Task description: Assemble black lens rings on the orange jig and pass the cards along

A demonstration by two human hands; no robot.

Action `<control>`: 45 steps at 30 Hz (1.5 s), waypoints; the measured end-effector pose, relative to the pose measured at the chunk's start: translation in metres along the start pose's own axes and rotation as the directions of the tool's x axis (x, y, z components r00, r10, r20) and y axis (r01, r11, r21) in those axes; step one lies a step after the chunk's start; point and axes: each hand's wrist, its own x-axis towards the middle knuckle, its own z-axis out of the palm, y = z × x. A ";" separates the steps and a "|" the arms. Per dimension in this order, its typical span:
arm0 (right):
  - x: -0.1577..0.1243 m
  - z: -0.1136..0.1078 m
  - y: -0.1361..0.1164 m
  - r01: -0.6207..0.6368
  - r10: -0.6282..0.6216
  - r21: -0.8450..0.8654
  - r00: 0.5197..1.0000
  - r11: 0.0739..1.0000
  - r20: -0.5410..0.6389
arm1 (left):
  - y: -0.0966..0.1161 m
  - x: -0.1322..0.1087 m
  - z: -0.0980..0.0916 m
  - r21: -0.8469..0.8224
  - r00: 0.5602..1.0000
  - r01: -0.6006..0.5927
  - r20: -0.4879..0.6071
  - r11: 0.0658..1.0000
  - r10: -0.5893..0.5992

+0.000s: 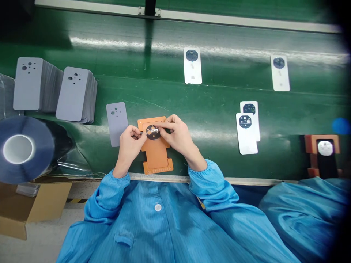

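Note:
A dark round piece with several holes (153, 136), shaped like a phone's camera-ring film, is over the upper part of an orange fixture (157, 157). I cannot tell whether it touches the fixture. My left hand (131, 143) is closed in a pinch at the piece's left edge. From the other side, my right hand (177, 133) pinches its upper right edge between thumb and fingers. A grey phone-back panel with holes (118, 126) lies flat just left of the fixture, partly behind my left hand.
Two stacks of grey panels (29, 84) (71, 96) stand at the left, behind a large film roll (45, 149). Finished-looking white panels with dark discs (192, 71) (248, 137) (281, 78) lie right. A co-worker's blue sleeve (309, 204) is near another fixture (311, 148). An open carton (49, 202) sits below.

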 end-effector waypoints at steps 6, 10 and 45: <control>0.000 -0.003 0.000 0.022 -0.017 -0.082 0.998 0.996 0.064 | -0.002 0.000 0.000 -0.011 1.000 -0.014 -0.003 1.000 0.014; 0.000 -0.007 -0.002 0.026 -0.014 -0.131 0.996 0.991 0.092 | -0.001 -0.002 0.000 0.002 1.000 -0.019 -0.004 1.000 0.019; -0.001 -0.006 0.006 -0.271 0.272 0.204 0.962 0.941 0.023 | -0.002 -0.018 -0.076 0.623 0.926 0.135 -0.355 0.771 0.125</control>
